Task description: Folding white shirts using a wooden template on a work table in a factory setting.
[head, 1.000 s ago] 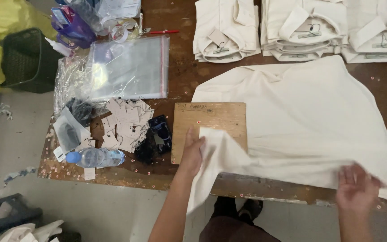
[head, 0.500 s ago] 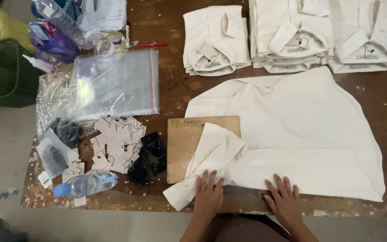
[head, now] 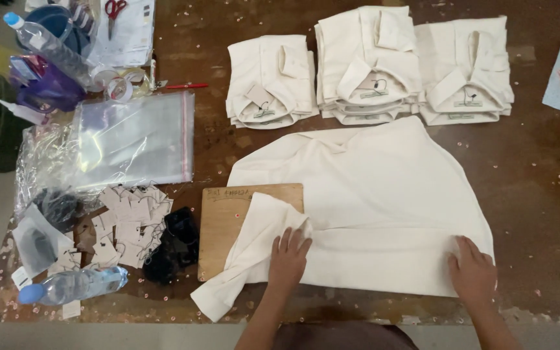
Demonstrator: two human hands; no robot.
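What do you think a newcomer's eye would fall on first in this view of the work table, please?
First, the big cream shirt spread over the middle of the brown table, with the left hand pressing its sleeve near a wooden board and the right hand flat on its lower edge. Next, the stacks of folded cream shirts along the far side. Then the clutter at the left: clear plastic bags, paper tags and a water bottle.
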